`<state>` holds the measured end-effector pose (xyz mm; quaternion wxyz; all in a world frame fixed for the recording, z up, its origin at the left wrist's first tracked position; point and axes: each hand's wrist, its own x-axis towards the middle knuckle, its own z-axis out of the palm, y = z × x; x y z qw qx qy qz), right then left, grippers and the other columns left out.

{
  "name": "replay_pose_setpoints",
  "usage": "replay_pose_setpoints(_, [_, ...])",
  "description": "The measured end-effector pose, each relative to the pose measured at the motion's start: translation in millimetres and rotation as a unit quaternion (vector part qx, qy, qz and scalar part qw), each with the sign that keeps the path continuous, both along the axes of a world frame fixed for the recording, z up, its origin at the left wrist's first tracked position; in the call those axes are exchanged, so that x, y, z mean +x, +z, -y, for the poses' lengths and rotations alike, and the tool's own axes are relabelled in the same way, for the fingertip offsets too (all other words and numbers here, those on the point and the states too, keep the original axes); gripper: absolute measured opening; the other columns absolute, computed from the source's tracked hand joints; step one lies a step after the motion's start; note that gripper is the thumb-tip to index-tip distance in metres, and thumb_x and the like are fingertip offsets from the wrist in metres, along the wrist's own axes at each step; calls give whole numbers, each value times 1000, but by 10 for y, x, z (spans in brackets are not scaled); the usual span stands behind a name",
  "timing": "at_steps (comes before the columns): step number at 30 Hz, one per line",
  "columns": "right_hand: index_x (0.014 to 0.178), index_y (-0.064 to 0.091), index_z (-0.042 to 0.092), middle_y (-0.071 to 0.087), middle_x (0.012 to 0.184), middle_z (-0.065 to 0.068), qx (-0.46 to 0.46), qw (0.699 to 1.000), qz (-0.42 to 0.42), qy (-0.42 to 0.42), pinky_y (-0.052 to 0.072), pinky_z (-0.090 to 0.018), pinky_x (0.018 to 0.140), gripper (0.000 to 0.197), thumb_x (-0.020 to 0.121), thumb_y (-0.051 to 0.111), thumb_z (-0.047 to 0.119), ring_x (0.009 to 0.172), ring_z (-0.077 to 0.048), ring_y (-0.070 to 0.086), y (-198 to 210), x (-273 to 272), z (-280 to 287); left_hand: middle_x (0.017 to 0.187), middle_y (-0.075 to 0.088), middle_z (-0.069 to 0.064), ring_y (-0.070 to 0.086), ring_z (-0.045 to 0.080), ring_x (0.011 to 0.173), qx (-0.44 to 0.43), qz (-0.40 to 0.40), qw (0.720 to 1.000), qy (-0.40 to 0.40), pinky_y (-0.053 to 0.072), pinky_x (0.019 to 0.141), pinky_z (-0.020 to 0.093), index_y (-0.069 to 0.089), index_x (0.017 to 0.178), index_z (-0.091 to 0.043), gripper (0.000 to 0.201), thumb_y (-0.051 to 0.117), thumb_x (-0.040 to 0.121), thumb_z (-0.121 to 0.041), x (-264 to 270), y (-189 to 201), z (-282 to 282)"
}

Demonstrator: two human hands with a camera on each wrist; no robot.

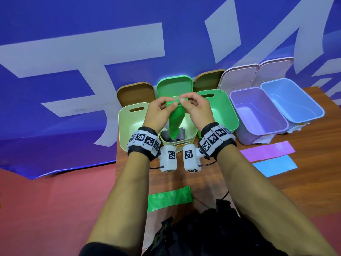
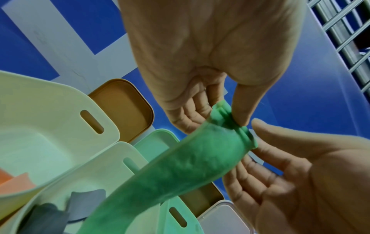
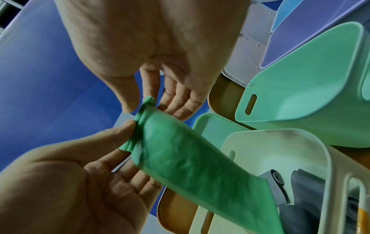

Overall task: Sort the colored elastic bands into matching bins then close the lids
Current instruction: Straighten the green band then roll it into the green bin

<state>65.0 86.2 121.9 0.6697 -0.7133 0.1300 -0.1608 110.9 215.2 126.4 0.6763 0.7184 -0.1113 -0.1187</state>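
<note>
Both hands hold a green elastic band (image 1: 175,122) up by its bunched top edge. It hangs down over a cream bin (image 1: 191,141) with grey bands (image 1: 165,136) inside. My left hand (image 1: 170,104) pinches the edge from the left, and my right hand (image 1: 181,100) pinches it from the right. The left wrist view shows the left hand (image 2: 222,115) with thumb and fingers on the rolled edge of the band (image 2: 180,174). In the right wrist view the right hand (image 3: 149,107) pinches the same edge. The green bin (image 1: 227,108) stands just right of the hands.
A pale green bin (image 1: 125,126) holding an orange band (image 2: 14,182) stands left. A purple bin (image 1: 258,115) and a blue bin (image 1: 291,100) stand right. Open lids lean on the blue backdrop. Green (image 1: 169,198), purple (image 1: 267,151) and blue (image 1: 275,165) bands lie flat on the table.
</note>
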Motion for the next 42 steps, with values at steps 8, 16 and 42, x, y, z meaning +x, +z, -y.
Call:
replay_pose_setpoints(8, [90,69,20,63,81,1,-17,1000,1,3,51,-34,84,11,90,66,10,83,-15,56,68,-8,6,85,70,5,65,15,83,-5,-13,1000,-3,54,85,38,70,87,-12,8,65,93,-11,0,-20,1])
replay_pose_setpoints(16, [86,68,27,70,88,-13,-23,999,-24,2,56,-47,87,3,88,67,25,86,-28,67,53,14,-31,84,69,4,66,15,80,-11,-5,1000,-8,55,78,28,68,91,-12,10,66,90,-3,21,-6,-9])
replay_pose_setpoints(42, [88,67,28,71,92,-16,-32,999,-34,-8,55,-52,86,3,91,66,28,91,-35,67,13,64,-17,71,48,11,42,21,67,21,63,998,-1,42,65,27,70,89,-25,6,69,89,-20,30,40,-41])
